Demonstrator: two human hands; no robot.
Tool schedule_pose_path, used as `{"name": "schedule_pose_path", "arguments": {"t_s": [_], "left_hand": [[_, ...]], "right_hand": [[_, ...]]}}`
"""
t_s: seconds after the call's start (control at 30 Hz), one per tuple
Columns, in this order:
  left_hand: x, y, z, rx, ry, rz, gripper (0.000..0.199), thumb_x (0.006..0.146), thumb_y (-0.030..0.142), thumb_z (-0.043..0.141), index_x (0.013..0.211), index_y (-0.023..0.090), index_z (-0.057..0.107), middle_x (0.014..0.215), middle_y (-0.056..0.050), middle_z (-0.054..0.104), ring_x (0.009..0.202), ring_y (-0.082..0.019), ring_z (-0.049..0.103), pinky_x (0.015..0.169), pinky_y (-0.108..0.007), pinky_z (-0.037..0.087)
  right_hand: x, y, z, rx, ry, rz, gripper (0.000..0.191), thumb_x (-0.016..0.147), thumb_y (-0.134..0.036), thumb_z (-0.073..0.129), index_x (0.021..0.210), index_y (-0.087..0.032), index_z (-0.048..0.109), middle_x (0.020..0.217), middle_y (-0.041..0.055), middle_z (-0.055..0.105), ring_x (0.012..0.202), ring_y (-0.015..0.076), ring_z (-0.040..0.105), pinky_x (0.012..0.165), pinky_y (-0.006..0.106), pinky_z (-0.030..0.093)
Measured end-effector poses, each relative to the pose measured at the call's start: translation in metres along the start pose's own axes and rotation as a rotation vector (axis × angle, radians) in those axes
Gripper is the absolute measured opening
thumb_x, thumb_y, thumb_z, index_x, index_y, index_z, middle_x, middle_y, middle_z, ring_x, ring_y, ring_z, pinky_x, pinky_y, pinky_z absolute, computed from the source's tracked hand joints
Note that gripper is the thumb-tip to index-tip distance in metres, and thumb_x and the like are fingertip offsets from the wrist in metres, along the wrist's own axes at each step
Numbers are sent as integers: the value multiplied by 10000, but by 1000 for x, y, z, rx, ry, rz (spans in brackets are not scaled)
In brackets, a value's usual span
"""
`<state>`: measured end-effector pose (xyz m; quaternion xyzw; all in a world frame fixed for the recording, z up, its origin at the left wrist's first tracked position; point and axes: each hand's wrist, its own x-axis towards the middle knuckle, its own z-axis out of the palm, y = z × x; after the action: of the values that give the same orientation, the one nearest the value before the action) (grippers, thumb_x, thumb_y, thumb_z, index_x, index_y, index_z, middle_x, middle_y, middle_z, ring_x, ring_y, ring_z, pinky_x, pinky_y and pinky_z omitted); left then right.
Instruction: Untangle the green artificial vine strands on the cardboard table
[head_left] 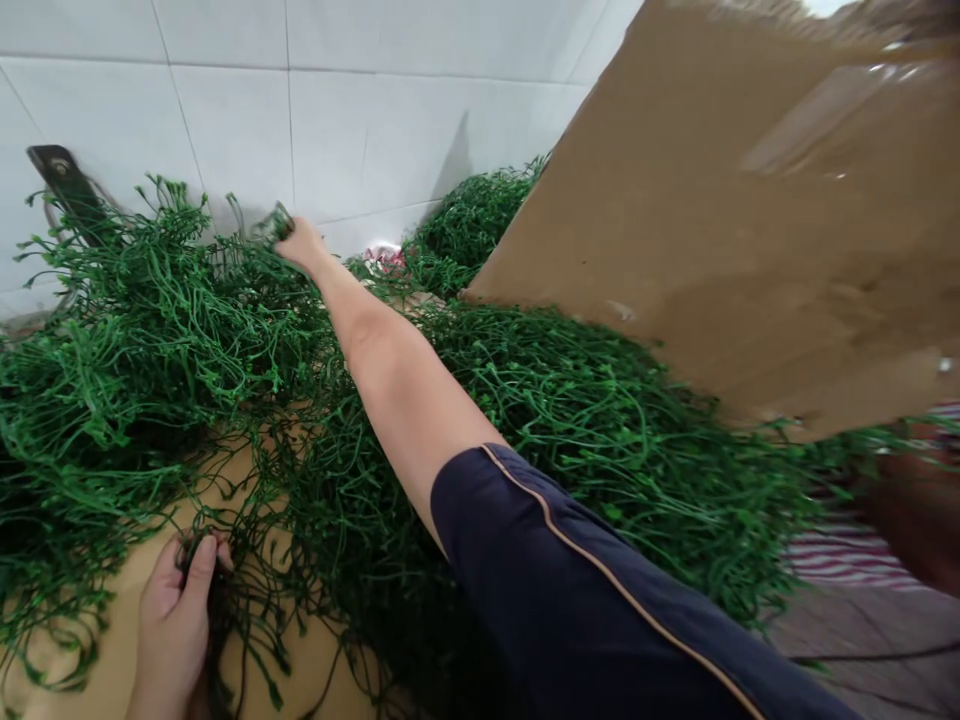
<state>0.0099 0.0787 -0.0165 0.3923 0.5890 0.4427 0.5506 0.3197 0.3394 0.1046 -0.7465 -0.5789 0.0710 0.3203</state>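
Observation:
Green artificial plant stems (172, 330) lie in large tangled heaps over a tan surface (112, 650). My left hand (184, 595), at the lower left, is closed round a few dark green stems just above that surface. My right hand (300, 245) is stretched far forward, close to the tiled wall at the back of the left heap. Its fingers are closed on some green stems, which look blurred. My right arm, in a dark blue sleeve, crosses over the middle of the heap.
A large brown cardboard sheet (675, 220) leans at the upper right. A dark strap-like object (67, 190) rests against the white tiled wall (360, 130). Red-and-white crumpled material (384, 258) lies by the wall. Striped cloth (847, 558) and part of a person's limb (919, 510) show at the right.

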Motion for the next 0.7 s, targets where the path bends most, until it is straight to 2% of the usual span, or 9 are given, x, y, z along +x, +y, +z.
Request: {"name": "schedule_pose_path", "arguments": {"t_s": [0.13, 0.2, 0.27, 0.33, 0.4, 0.5, 0.6, 0.7], "left_hand": [[-3, 3, 2, -18, -4, -26, 596, 405, 600, 813, 733, 161, 577, 600, 41, 581, 572, -82, 504, 488, -160, 392], [-4, 3, 2, -26, -38, 1, 568, 446, 585, 805, 746, 160, 577, 591, 44, 563, 542, -76, 478, 463, -165, 365], [-4, 3, 2, -19, -77, 48, 529, 497, 580, 785, 732, 159, 568, 588, 43, 550, 522, -72, 456, 451, -171, 349], [-3, 2, 2, -7, -99, 106, 500, 539, 578, 765, 716, 157, 560, 586, 41, 537, 520, -71, 448, 455, -175, 346], [-2, 1, 2, 12, -112, 150, 481, 572, 576, 746, 704, 155, 553, 584, 40, 528, 514, -69, 437, 453, -178, 336], [-1, 0, 1, 19, -156, 184, 463, 614, 575, 717, 704, 160, 534, 572, 46, 512, 493, -65, 419, 439, -180, 314], [-1, 0, -1, -15, -192, 196, 420, 657, 541, 696, 738, 169, 521, 591, 53, 515, 488, -63, 426, 447, -179, 319], [-3, -1, -1, -35, -189, 200, 379, 674, 500, 688, 759, 169, 525, 619, 52, 527, 495, -59, 431, 462, -181, 322]], "right_hand": [[2, -85, -3, 234, 89, -330, 262, 844, -219, 477, 1074, -97, 502, 998, -3, 612, 892, 63, 529, 807, 160, 407], [-6, -121, 8, 279, 99, -448, 306, 806, -207, 497, 1091, -97, 489, 1022, -17, 606, 913, 59, 526, 828, 149, 397], [-22, -143, 30, 277, 53, -507, 335, 808, -268, 494, 1101, -106, 498, 1036, -19, 618, 934, 75, 537, 836, 160, 401], [-45, -151, 56, 194, -39, -505, 360, 825, -333, 463, 1102, -113, 527, 1064, 3, 628, 968, 102, 554, 844, 178, 405], [-68, -149, 80, 44, -121, -464, 410, 813, -366, 468, 1137, -128, 541, 1147, 35, 602, 988, 125, 573, 837, 196, 415], [-90, -142, 92, -15, -160, -463, 534, 827, -455, 431, 1254, -140, 493, 1265, 67, 524, 1068, 174, 565, 886, 241, 442], [-99, -143, 71, -94, -152, -407, 561, 835, -430, 483, 1310, -132, 450, 1350, 122, 448, 1149, 253, 536, 954, 332, 447], [-106, -149, 28, -196, -108, -341, 631, 796, -391, 593, 1334, -112, 419, 1467, 188, 264, 1254, 344, 442, 986, 410, 440]]}}
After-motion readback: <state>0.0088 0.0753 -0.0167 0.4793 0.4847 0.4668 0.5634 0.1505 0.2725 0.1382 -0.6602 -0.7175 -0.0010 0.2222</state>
